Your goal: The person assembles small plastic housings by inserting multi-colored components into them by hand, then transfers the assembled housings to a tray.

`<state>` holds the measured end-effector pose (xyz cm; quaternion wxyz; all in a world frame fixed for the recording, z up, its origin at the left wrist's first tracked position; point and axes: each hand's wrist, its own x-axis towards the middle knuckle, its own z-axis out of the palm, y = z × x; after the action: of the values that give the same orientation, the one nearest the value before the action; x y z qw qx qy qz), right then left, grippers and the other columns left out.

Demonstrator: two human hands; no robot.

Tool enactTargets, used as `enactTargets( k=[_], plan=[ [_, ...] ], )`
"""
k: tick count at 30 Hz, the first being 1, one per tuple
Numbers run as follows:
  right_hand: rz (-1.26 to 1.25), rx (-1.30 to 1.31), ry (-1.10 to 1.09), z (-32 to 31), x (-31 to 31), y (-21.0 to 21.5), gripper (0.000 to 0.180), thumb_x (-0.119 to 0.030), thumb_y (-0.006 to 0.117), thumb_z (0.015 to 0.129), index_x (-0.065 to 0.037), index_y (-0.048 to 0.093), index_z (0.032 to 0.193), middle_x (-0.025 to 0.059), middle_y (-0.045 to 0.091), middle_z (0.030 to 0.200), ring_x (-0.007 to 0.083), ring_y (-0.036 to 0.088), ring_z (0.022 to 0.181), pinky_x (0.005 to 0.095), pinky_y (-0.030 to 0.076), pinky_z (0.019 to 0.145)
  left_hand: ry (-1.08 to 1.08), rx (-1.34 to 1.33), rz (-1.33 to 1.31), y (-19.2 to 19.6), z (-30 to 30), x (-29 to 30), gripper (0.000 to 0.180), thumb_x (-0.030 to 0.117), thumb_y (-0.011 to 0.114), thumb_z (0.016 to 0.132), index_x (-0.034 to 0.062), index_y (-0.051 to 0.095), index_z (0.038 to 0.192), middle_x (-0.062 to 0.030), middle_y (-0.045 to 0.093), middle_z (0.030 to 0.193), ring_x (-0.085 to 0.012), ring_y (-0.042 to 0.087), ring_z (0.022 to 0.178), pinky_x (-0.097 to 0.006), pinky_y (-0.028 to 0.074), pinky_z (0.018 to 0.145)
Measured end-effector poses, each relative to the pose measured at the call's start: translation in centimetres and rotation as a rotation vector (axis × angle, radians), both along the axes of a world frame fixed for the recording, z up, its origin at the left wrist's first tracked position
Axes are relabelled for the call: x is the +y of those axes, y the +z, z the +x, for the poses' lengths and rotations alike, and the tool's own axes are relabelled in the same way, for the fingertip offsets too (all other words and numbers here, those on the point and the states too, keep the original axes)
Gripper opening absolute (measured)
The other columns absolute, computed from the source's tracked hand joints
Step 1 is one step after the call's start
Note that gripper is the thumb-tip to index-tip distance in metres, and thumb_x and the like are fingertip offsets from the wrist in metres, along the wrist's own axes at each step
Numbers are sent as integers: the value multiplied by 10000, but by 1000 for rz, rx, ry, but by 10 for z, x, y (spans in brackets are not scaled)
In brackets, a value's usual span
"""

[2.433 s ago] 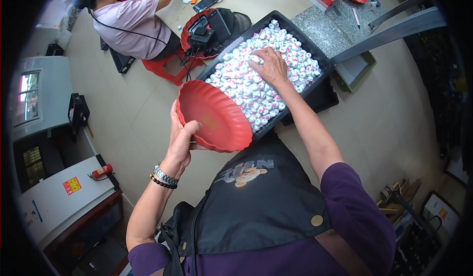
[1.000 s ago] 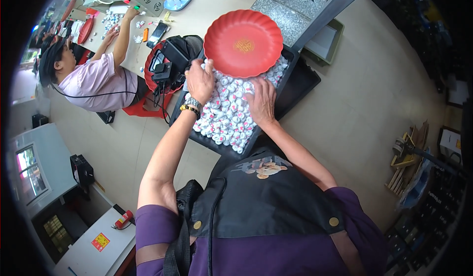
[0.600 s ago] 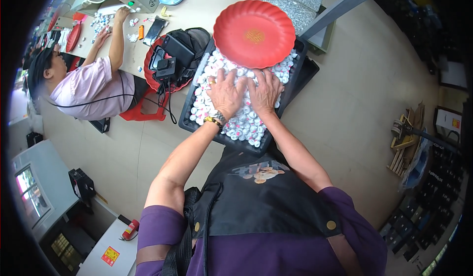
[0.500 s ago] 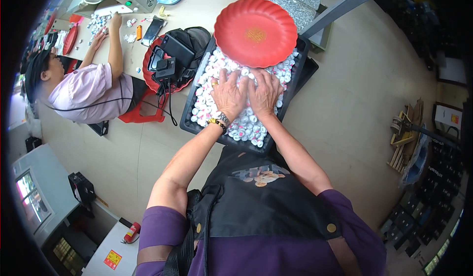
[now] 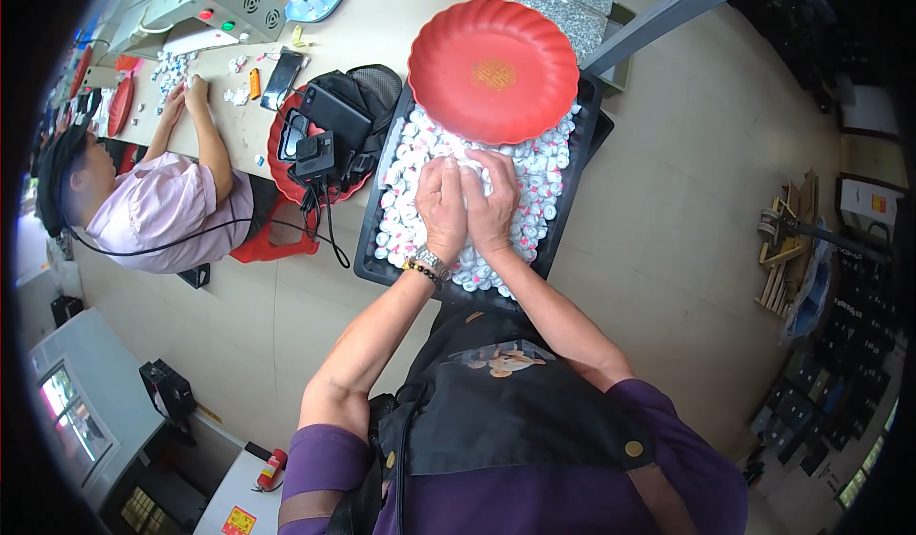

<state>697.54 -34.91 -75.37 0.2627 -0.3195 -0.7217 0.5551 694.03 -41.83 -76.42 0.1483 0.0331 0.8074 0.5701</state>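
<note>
A black tray [image 5: 571, 180] in front of me is heaped with small white round pieces [image 5: 531, 212], many with pink marks; their exact kind I cannot make out. My left hand [image 5: 442, 209], with a watch and a beaded bracelet at the wrist, is curled against my right hand [image 5: 492, 201]. Together they form a cup over the middle of the heap, with several white pieces gathered between the fingers. Just beyond my fingertips, a red scalloped plate [image 5: 493, 48] with a gold emblem covers the far end of the tray.
Left of the tray, another red plate [image 5: 278, 151] bears a black bag [image 5: 336, 105] and cabled devices. A co-worker [image 5: 162, 206] sits at the long table [image 5: 382, 20], handling small pieces. A grey metal bar [image 5: 668, 21] slants past the tray's far right corner.
My hands were spread flat on the pieces with fingers pointing away; now they are drawn nearer me, curled together around some pieces. The co-worker's hands have come together.
</note>
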Motion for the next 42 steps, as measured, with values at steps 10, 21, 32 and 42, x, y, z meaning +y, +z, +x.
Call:
enactTargets(
  k=[10, 21, 32, 42],
  plan=[
    [-27, 162, -45, -29, 41, 23, 221, -103, 620, 811, -27, 644, 1016, 122, 605, 1008, 261, 592, 943, 355, 450, 858, -71, 314, -48, 47, -34, 47, 304, 197, 474, 964, -56, 639, 999, -182, 637, 1003, -300, 584, 956, -373, 440, 881],
    [7, 14, 7, -88, 126, -50, 214, -160, 597, 831, -63, 684, 1001, 162, 615, 1079, 310, 576, 1030, 388, 444, 912, -29, -179, 216, -17, -95, 115, 498, 331, 447, 948, -52, 534, 1255, -235, 564, 1244, -288, 517, 1189, -325, 385, 993],
    [241, -136, 318, 48, 85, 14, 258, -171, 575, 862, -8, 560, 1060, 183, 566, 1111, 333, 524, 1043, 389, 394, 921, -286, 400, -457, 42, -39, 5, 408, 327, 588, 870, -24, 533, 1070, -195, 544, 1027, -328, 516, 967, -430, 364, 875],
    [441, -665, 238, 60, 25, -30, 561, -256, 591, 861, -102, 384, 1359, 216, 308, 1432, 414, 272, 1307, 524, 288, 1001, -760, 284, -979, 32, 41, -54, 1149, 685, 772, 469, 270, 322, 1441, -206, 300, 1414, -482, 165, 1344, -621, 297, 907]
  ],
)
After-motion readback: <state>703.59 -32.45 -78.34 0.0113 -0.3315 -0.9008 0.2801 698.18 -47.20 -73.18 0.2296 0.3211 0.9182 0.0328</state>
